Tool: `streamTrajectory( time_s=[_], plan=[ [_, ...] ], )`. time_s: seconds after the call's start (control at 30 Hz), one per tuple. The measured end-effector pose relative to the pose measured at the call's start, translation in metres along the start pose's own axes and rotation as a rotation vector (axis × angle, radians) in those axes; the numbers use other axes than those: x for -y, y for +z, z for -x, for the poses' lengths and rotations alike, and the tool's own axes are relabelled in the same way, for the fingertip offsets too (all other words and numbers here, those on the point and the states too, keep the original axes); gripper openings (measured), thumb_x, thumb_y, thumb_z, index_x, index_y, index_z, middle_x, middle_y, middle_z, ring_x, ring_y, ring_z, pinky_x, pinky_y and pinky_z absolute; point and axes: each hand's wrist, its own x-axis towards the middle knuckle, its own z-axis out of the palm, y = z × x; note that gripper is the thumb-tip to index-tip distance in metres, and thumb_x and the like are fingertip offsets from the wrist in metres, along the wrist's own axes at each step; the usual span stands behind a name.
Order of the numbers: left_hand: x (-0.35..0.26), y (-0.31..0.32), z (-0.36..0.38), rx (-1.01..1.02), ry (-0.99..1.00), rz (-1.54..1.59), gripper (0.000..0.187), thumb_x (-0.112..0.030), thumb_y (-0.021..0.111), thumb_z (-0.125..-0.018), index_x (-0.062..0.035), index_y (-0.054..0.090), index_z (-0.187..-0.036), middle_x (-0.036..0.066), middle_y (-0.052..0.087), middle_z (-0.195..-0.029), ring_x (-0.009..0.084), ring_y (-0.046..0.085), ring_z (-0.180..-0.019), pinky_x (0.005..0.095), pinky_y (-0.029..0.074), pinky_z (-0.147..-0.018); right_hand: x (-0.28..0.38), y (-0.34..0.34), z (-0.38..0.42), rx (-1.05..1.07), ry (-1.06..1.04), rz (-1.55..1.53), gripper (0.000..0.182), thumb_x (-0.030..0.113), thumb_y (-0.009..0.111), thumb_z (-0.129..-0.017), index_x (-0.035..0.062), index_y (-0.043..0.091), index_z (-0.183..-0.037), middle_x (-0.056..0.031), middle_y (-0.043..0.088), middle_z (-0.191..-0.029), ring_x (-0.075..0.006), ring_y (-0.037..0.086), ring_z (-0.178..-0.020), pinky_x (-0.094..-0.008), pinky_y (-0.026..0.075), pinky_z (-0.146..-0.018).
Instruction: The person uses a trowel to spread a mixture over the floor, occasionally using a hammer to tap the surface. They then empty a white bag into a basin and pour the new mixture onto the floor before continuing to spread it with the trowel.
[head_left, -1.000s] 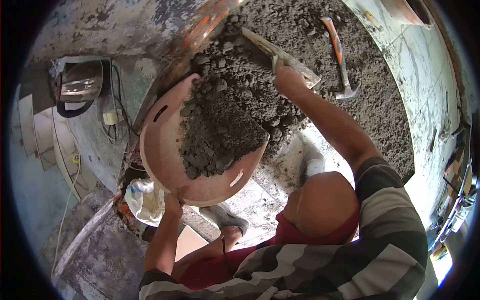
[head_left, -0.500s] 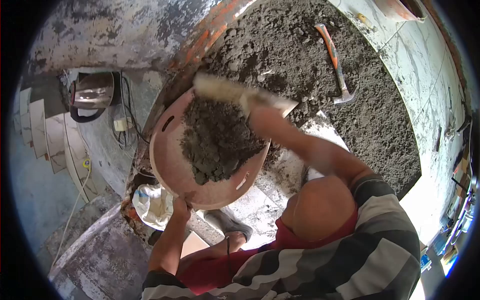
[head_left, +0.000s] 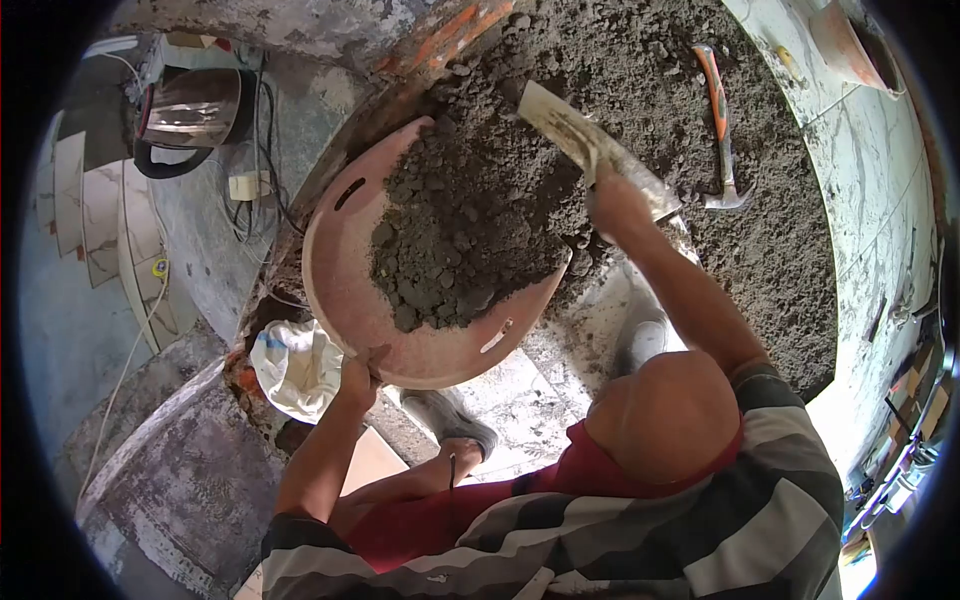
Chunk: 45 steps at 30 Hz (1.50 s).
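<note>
My left hand (head_left: 362,380) is closed on the near rim of a pink tub (head_left: 335,300) with slotted handles. The tub is tilted, its far side meeting a heap of damp grey mortar mix (head_left: 775,290). A clumpy mound of the same mix (head_left: 440,255) lies inside it. Beyond the tub's right side, my right hand (head_left: 618,208) grips a long, flat plastering trowel (head_left: 565,125) just over the heap. Its blade is smeared with mix, and my fingers are partly hidden behind it.
A claw hammer (head_left: 718,120) with an orange handle lies on the heap. White sack (head_left: 297,370) stands by the tub's near left. Left of it are a kettle (head_left: 195,108) and cables (head_left: 262,160). My bent knee (head_left: 675,410) is close below my right forearm. A bucket (head_left: 850,45) is at the upper right.
My right hand has swept the trowel from the tub's far rim to the right, over the heap. My left hand keeps its hold on the rim. The whole view has shifted slightly.
</note>
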Motion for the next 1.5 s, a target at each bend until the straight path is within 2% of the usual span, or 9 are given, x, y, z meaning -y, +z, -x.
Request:
streamTrajectory(
  time_s=[0.33,0.5,0.63,0.73,1.03,1.1,1.17,1.33,1.5],
  plan=[
    [0.012,-0.033,-0.016,0.019,0.006,-0.08,0.039,-0.012,0.04,-0.098,0.005,0.035,-0.133,0.02,0.061,-0.117,0.0272,0.057,-0.114,0.04,0.05,-0.092,0.029,0.049,0.054,0.093,-0.415,0.236,0.031,0.007,0.037,-0.095,-0.0068,0.04,-0.122,-0.0215,0.066,-0.086,-0.0309,0.068,-0.07,-0.0401,0.055,-0.053],
    [0.01,-0.04,-0.023,0.041,0.025,-0.07,0.041,-0.01,0.038,-0.098,0.0028,0.03,-0.136,0.022,0.056,-0.123,0.0301,0.056,-0.113,0.0428,0.048,-0.097,0.054,-0.002,-0.011,0.033,-0.175,0.064,0.032,0.01,0.035,-0.098,-0.005,0.038,-0.126,-0.0205,0.066,-0.088,-0.0276,0.067,-0.066,-0.0358,0.055,-0.049],
    [0.006,-0.018,-0.008,-0.067,0.05,0.044,0.035,-0.009,0.043,-0.095,0.0014,0.04,-0.129,0.02,0.065,-0.107,0.0128,0.056,-0.067,0.0269,0.041,-0.051,0.035,-0.035,-0.087,-0.096,-0.178,0.179,0.033,0.006,0.037,-0.096,-0.0027,0.037,-0.128,-0.0177,0.064,-0.079,-0.0231,0.064,-0.061,-0.0342,0.051,-0.046],
    [-0.004,0.001,0.007,-0.124,0.069,0.042,0.032,-0.012,0.044,-0.095,0.0024,0.046,-0.125,0.016,0.067,-0.106,0.0092,0.05,-0.06,0.0243,0.037,-0.049,0.043,-0.016,-0.062,-0.062,-0.388,0.347,0.046,0.004,0.039,-0.093,-0.0034,0.029,-0.138,-0.0186,0.064,-0.078,-0.0244,0.064,-0.062,-0.0377,0.051,-0.046],
    [-0.006,-0.025,-0.005,0.106,0.008,-0.052,0.038,-0.023,0.044,-0.098,0.0067,0.059,-0.116,0.012,0.068,-0.106,0.0126,0.063,-0.079,0.0256,0.052,-0.07,0.023,-0.007,0.027,-0.048,-0.578,0.216,0.042,0.005,0.038,-0.094,-0.004,0.035,-0.135,-0.018,0.064,-0.084,-0.0282,0.066,-0.068,-0.0378,0.054,-0.052],
    [-0.012,-0.028,0.007,0.135,-0.033,-0.052,0.04,-0.024,0.041,-0.099,0.0067,0.058,-0.118,0.012,0.067,-0.108,0.0148,0.063,-0.082,0.0283,0.053,-0.072,0.018,-0.057,0.034,0.102,0.174,-0.566,0.037,0.005,0.04,-0.094,-0.0036,0.04,-0.129,-0.0158,0.064,-0.083,-0.026,0.065,-0.065,-0.0348,0.052,-0.049],
    [-0.013,-0.027,-0.004,0.18,-0.046,-0.037,0.041,-0.024,0.038,-0.101,0.0062,0.057,-0.12,0.012,0.067,-0.109,0.0152,0.062,-0.08,0.03,0.054,-0.072,-0.093,-0.026,-0.036,-0.695,0.051,0.081,0.025,0.022,0.045,-0.095,0.0017,0.049,-0.109,-0.0138,0.061,-0.079,-0.0202,0.059,-0.058,-0.0324,0.05,-0.049],
    [-0.016,-0.025,0.001,0.105,-0.088,-0.087,0.041,-0.023,0.033,-0.102,0.0051,0.053,-0.125,0.013,0.065,-0.113,0.0157,0.06,-0.077,0.0321,0.054,-0.074,-0.235,-0.112,0.016,-0.761,0.632,-0.078,0.045,0.035,0.055,-0.085,0.0012,0.044,-0.114,-0.03,0.063,-0.099,-0.0457,0.062,-0.093,-0.0526,0.047,-0.084],
    [-0.027,-0.022,0.013,0.156,-0.138,-0.204,0.04,-0.03,0.038,-0.101,-0.0068,0.06,-0.125,0.006,0.066,-0.1,0.0177,0.057,-0.08,0.0351,0.05,-0.076,-0.314,-0.063,0.107,-0.578,0.836,-0.056,0.06,0.042,0.052,-0.088,0.0096,0.037,-0.137,-0.0253,0.062,-0.11,-0.0393,0.061,-0.101,-0.0481,0.049,-0.086]
  ],
)
